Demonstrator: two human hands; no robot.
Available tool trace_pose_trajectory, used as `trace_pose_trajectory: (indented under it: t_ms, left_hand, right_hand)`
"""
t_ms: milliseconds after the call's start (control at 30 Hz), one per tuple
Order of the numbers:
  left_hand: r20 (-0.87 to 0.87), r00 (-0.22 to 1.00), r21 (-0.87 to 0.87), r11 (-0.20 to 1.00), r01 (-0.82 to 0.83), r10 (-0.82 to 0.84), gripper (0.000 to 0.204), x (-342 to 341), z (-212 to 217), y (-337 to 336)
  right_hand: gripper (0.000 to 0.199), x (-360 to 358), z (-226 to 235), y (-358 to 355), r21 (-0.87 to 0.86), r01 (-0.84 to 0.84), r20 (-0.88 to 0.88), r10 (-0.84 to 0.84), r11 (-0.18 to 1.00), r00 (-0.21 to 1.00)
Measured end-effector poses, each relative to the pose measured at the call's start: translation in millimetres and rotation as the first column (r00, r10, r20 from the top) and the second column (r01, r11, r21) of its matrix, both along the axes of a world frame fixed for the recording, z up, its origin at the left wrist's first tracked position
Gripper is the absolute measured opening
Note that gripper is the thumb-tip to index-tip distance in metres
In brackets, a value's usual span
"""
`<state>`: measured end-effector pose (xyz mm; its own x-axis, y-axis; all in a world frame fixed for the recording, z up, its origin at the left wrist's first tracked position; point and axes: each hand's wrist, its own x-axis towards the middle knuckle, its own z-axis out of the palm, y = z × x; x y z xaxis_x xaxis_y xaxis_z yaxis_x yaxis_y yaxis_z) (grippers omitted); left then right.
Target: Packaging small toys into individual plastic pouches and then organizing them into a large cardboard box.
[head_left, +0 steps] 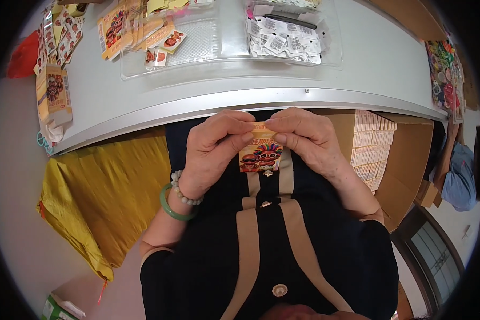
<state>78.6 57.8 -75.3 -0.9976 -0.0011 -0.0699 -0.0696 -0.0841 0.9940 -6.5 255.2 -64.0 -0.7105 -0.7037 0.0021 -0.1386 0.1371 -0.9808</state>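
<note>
Between both hands I hold a small orange printed box (261, 154) with colourful cartoon figures on its front, in front of my body just below the table edge. My left hand (218, 141) pinches its upper left corner between thumb and fingers. The upper right corner is pinched by my right hand (304, 136) in the same way. The top of the box lies partly hidden behind my fingertips. A bead bracelet and a green bangle (177, 205) circle my left wrist.
On the table (197, 96) stands a clear plastic tray (232, 50) with small white packets (285, 42), a black pen (290, 21) and cartoon cards (173, 40). Flattened orange boxes (114, 32) lie left. A carton (410, 160) of stacked small boxes (370, 144) is at right; yellow cloth (106, 192) hangs left.
</note>
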Motion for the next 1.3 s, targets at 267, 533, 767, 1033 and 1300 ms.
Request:
trace_pose_trajectory:
  t_ms: [267,533,767,1033,1300]
  left_hand:
    - [0.268,0.963,0.051,0.999,0.0,-0.014,0.02,-7.8,13.4,13.0]
    - [0.151,0.881,0.006,0.89,-0.455,0.449,0.026,-1.7,12.6,10.0]
    - [0.142,0.959,0.136,0.955,-0.264,0.245,0.037,-28.4,31.6,12.2]
    - [0.09,0.98,0.112,0.976,-0.185,0.175,0.036,-42.1,42.5,3.0]
    - [-0.42,0.751,-0.711,0.33,-0.621,0.509,0.006,-46.1,45.5,-91.7]
  right_hand:
    - [0.014,-5.4,9.7,2.3,0.031,-0.021,-0.06,0.023,0.999,0.998]
    - [0.06,8.7,4.2,-16.7,-0.088,0.014,0.473,0.029,0.996,0.88]
    - [0.047,-11.2,32.1,-4.8,0.005,0.059,0.396,-0.056,0.998,0.917]
    - [0.044,-68.1,40.1,70.7,0.12,0.412,0.111,-0.425,0.903,0.898]
    - [0.039,-178.2,-6.3,170.2,0.29,0.919,-0.952,-0.013,0.268,0.305]
